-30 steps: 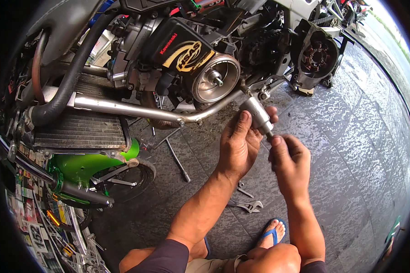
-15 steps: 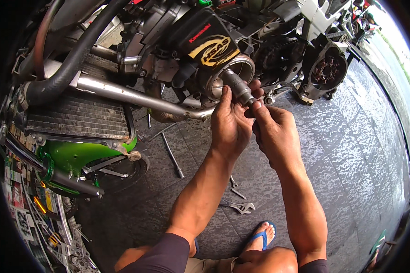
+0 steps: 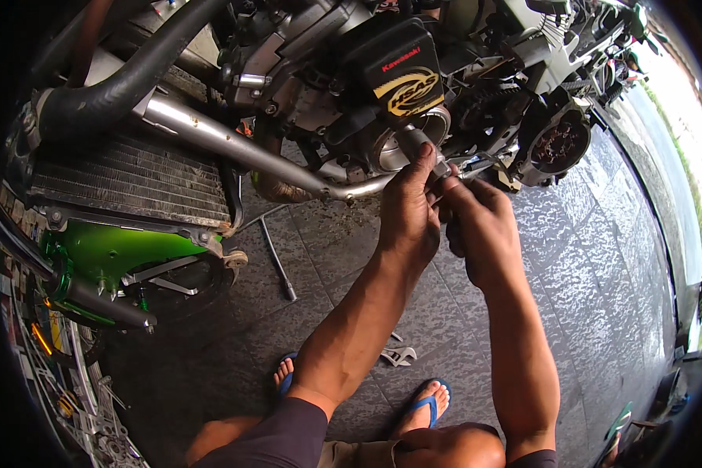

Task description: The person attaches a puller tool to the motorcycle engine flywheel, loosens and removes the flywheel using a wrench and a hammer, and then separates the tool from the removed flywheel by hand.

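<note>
A grey metal cylinder [image 3: 415, 143], stepped down to a narrower end and resembling a hand impact driver, is gripped between my hands. My left hand [image 3: 408, 210] wraps its near part, with the thumb lying along the side. At the narrow end, the fingers of my right hand [image 3: 487, 222] are closed together; what they pinch is largely hidden. Just behind the tool's far end is a round open engine housing [image 3: 443, 123] on a partly stripped motorcycle. A black box-shaped part [image 3: 404, 66] with a yellow sticker overhangs that housing.
On the dark tiled floor lie a T-handle wrench [image 3: 278, 261] and an adjustable wrench [image 3: 400, 356]. To the left are the exhaust pipe [image 3: 218, 143], radiator [image 3: 125, 183] and green fender [image 3: 93, 253]. A round housing with wire windings [image 3: 558, 144] sits at right.
The motorcycle parts have shifted right in view, and the floor tools slightly left and up. Both hands and the metal cylinder have moved slightly right and down, still held together.
</note>
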A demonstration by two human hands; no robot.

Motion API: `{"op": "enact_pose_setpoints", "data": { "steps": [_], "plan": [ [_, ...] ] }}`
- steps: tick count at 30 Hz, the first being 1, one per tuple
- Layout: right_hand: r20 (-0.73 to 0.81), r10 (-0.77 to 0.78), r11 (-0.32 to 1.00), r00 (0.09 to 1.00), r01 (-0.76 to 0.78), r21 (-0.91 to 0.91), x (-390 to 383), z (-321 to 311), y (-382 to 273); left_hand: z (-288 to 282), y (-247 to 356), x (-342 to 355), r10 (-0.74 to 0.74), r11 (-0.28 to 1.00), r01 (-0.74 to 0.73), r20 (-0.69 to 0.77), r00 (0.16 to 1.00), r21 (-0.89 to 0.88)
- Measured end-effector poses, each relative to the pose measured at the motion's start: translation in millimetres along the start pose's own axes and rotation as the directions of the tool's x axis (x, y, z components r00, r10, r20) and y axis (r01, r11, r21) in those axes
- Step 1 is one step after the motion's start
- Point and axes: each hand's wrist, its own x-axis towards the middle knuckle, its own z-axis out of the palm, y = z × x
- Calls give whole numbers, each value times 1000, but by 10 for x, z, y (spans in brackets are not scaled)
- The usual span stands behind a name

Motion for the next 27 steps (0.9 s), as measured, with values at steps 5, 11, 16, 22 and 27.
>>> {"op": "enact_pose_setpoints", "data": {
  "steps": [5, 11, 16, 22, 27],
  "plan": [
    [156, 334, 927, 930, -354, 125, 3, 58, -16, -15, 8, -9, -74, 996, 75, 14, 997, -40],
    [-124, -259, 923, 958, 208, -323, -112, 121, 56, 73, -12, -21, -71, 992, 77, 60, 996, -99],
    [-47, 150, 982, 988, -154, -113, -182, 117, -81, -45, 47, -41, -89, 994, 92, 62, 994, -55],
    [-51, 71, 992, 996, -75, -97, -276, 140, -41, -67, 27, -7, -99, 989, 110, 116, 988, -97],
    [585, 361, 330, 727, -686, 649, -239, -157, -78, -86, 56, -73, -153, 981, 164, 109, 982, -101]
  ]
}}
